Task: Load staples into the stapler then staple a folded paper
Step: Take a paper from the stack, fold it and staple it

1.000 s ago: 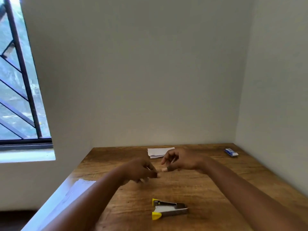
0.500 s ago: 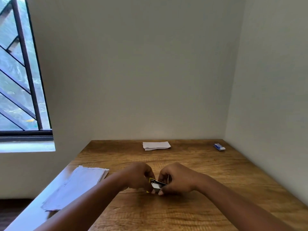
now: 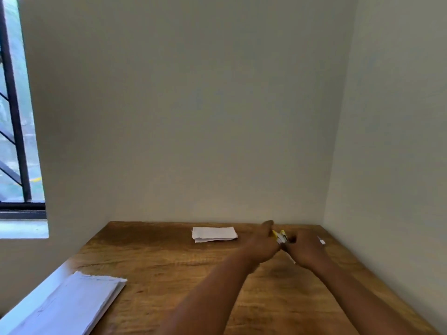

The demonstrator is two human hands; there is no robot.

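Note:
The small yellow and silver stapler is held up between both hands above the right rear part of the wooden table. My left hand grips its left side and my right hand grips its right side. Most of the stapler is hidden by my fingers, and I cannot tell whether it is open. A small folded white paper lies flat near the back wall, left of my hands. No staples are visible.
A larger stack of white paper lies at the table's front left corner. A small pale box peeks out behind my right hand near the right wall. Walls close the table at the back and right; a window is at the left.
One second ago the stapler lay on the table in front of my hands. Both hands then took hold of it and have lifted it toward the right rear; the view has turned left.

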